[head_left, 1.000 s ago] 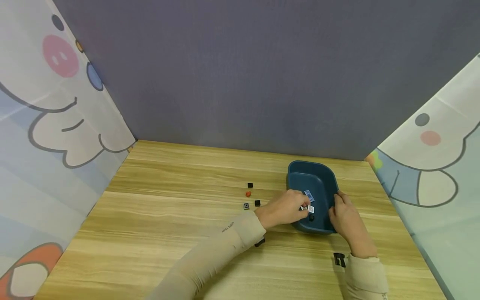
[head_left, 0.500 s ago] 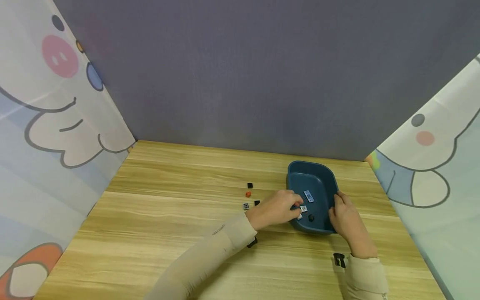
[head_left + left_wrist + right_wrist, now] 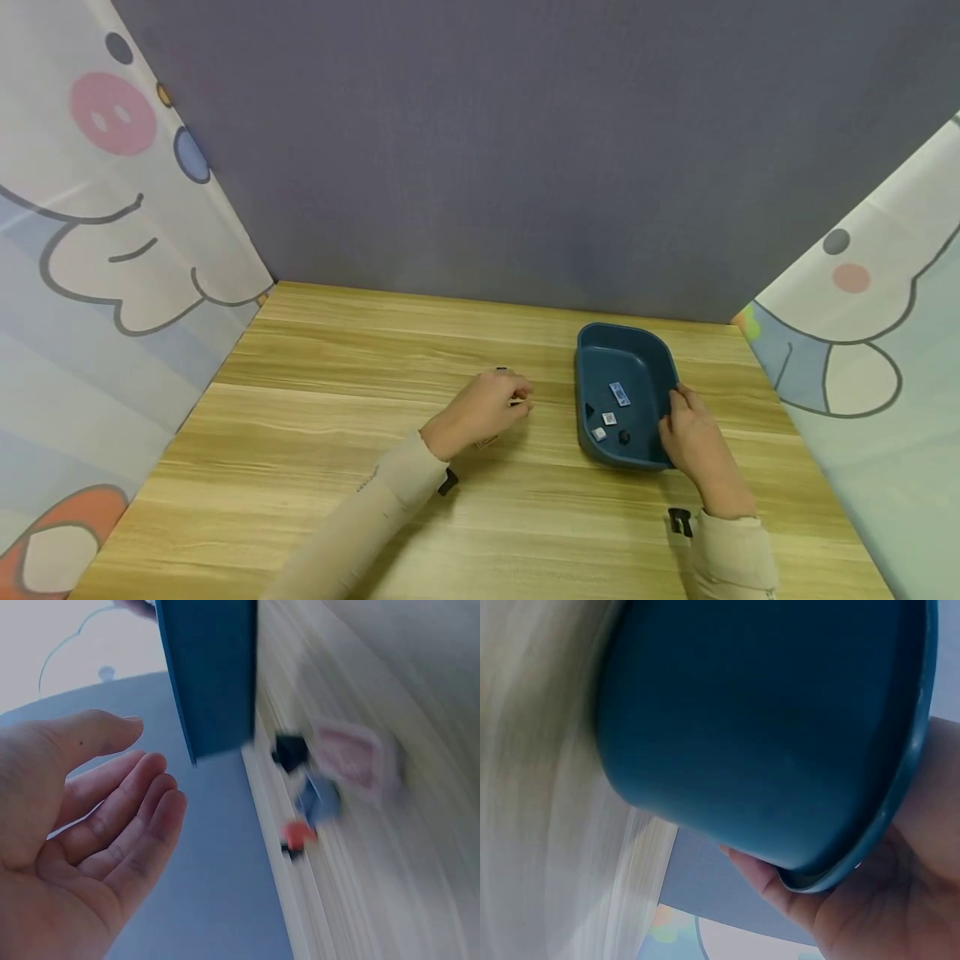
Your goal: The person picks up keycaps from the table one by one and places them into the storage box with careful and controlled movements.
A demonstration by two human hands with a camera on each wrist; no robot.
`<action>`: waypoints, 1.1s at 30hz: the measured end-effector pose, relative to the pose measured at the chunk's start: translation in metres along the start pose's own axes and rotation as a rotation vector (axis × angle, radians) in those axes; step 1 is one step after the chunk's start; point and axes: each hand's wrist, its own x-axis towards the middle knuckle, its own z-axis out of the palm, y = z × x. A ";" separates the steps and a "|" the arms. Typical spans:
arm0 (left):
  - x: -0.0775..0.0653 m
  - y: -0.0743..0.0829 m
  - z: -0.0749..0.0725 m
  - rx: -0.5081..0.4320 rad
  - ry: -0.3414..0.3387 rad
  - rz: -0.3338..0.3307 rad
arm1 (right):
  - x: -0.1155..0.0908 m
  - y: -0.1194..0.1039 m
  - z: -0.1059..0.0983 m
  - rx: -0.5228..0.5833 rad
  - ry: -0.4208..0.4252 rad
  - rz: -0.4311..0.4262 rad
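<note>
My left hand (image 3: 483,410) hovers over the table left of a dark blue tray (image 3: 663,354), its fingers loosely bent and nothing in them. Beneath it, the left wrist view shows a blurred pinkish block with a pale rim (image 3: 352,757), a black piece (image 3: 290,752), a blue-grey piece (image 3: 319,799) and an orange piece (image 3: 298,834). In the head view the hand mostly hides these. My right hand (image 3: 693,437) grips the tray's right rim. Inside the tray lie a blue rectangular tile (image 3: 619,394), a white square tile (image 3: 609,419), a small white block (image 3: 598,434) and a black piece (image 3: 624,437).
The wood-grain table (image 3: 315,400) reaches a grey panel (image 3: 480,167) at the back. Cartoon-printed sheets (image 3: 52,333) stand at both sides. A black clip-like part (image 3: 680,522) shows beside the right sleeve.
My left hand has let go of a small white piece in the tray, then moved left, out over the loose pieces on the table. My right hand has stayed on the rim.
</note>
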 end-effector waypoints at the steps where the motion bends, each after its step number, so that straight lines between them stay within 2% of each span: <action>1: -0.004 -0.003 -0.003 -0.004 0.004 -0.017 | 0.000 0.000 0.001 -0.001 0.008 -0.003; 6: -0.025 -0.016 -0.010 -0.016 0.018 -0.098 | 0.000 0.001 0.003 0.000 0.033 -0.012; 11: -0.046 -0.022 -0.009 -0.003 0.024 -0.176 | 0.000 0.001 0.003 0.010 0.030 -0.013; 16: -0.062 -0.024 -0.005 0.073 0.000 -0.189 | 0.000 0.002 0.004 0.012 0.022 -0.006; 20: -0.068 -0.024 -0.003 0.125 -0.018 -0.195 | 0.000 0.003 0.004 0.012 0.019 -0.012; 27: -0.071 -0.022 0.004 0.182 -0.093 -0.254 | 0.001 0.004 0.005 0.009 0.018 -0.014; 33: -0.070 -0.018 0.009 0.224 -0.098 -0.266 | 0.000 0.003 0.005 0.000 0.040 -0.012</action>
